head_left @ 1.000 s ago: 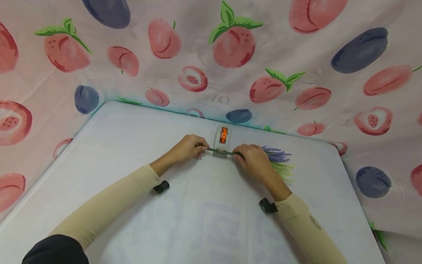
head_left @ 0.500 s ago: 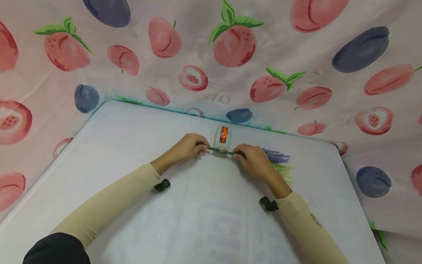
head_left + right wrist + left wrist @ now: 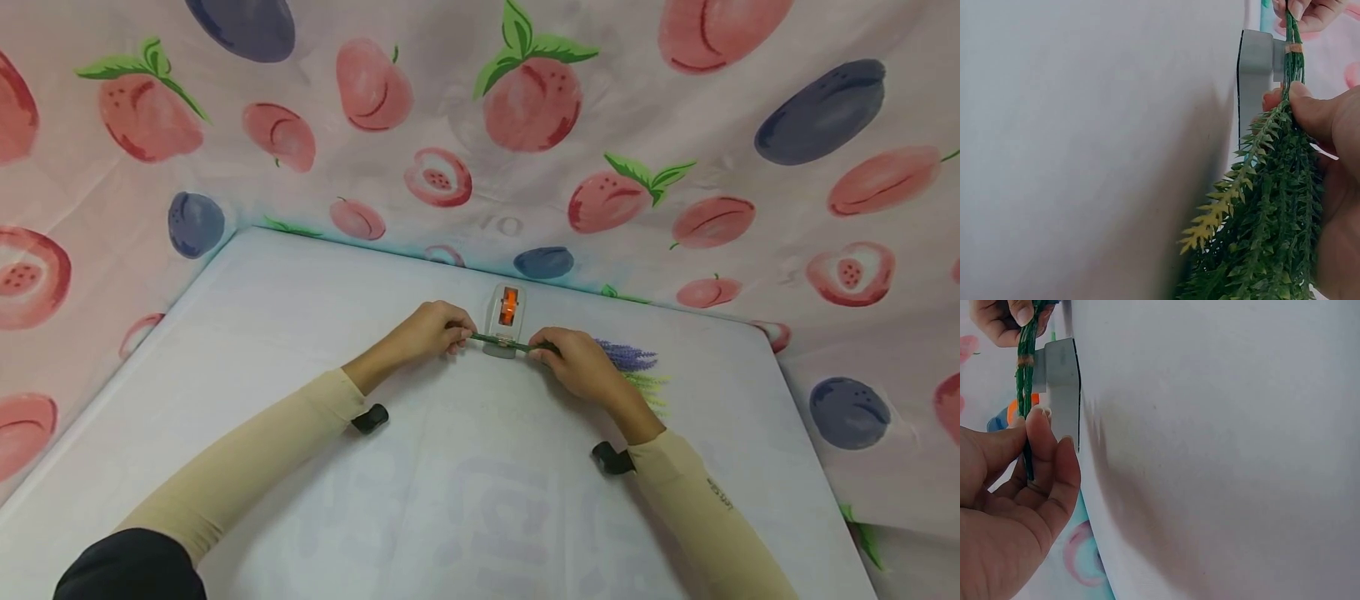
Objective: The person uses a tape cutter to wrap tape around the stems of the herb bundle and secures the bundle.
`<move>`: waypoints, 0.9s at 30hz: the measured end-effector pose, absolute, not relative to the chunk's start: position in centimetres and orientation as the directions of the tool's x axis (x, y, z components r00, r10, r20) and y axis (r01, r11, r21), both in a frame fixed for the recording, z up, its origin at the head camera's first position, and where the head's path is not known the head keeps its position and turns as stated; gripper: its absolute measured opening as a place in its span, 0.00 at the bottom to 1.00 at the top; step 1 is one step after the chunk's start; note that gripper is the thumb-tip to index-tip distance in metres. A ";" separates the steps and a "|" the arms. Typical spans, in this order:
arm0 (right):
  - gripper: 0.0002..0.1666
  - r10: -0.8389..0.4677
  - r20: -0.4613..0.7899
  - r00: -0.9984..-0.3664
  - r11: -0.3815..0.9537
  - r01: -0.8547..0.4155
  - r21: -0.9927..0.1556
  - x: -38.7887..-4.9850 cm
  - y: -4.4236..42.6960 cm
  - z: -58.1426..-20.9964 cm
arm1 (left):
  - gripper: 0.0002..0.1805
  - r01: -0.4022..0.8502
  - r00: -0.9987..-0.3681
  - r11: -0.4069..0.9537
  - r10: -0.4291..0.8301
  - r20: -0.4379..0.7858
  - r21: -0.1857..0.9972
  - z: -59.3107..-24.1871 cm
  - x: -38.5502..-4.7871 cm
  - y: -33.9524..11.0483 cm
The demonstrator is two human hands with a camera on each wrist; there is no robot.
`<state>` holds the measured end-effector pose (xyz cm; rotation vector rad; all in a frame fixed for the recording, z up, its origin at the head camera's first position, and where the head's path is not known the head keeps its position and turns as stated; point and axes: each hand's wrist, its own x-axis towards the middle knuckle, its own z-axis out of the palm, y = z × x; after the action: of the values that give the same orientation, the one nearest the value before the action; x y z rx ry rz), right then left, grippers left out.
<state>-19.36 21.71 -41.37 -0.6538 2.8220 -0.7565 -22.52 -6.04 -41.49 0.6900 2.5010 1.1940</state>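
A bunch of artificial lavender stems spans both hands, its purple and yellow-green flower heads [image 3: 630,357] sticking out on the right. My left hand [image 3: 432,327] pinches the bare green stem ends [image 3: 1029,453] between thumb and fingertips. Farther up, where the leaves begin, my right hand [image 3: 573,360] grips the bunch with thumb and fingers. A grey tape dispenser [image 3: 493,317] with an orange reel [image 3: 509,307] stands behind, and the stems [image 3: 1294,69] cross its front end. A brownish band of tape [image 3: 1294,48] lies on the stems there; whether it goes all round is hidden.
The white-covered table [image 3: 465,450] extends toward me, with faint lettering showing through. A fruit-print cloth [image 3: 465,92] rises along its back edge and sides. Black wrist mounts [image 3: 370,418] hang below both forearms, close to the tabletop.
The flower heads have shifted very slightly left at the right hand. Both hands keep their hold on the stems, and the dispenser stays in place.
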 end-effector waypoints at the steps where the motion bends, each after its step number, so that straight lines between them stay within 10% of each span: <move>1: 0.11 -0.447 -0.033 -0.894 0.775 -0.369 -0.512 -19.4 21.8 -41.4 | 0.09 0.295 -0.845 0.545 0.532 -0.052 0.785 -41.4 -22.5 -6.0; 27: 0.11 -0.477 -0.033 -0.878 0.764 -0.396 -0.509 -19.7 22.0 -41.8 | 0.09 0.254 -0.839 0.554 0.534 -0.104 0.793 -41.9 -22.6 -6.0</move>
<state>-19.72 21.98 -41.80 -0.6972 2.7979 -0.7533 -22.64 -5.96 -41.95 0.6476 2.4588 1.1758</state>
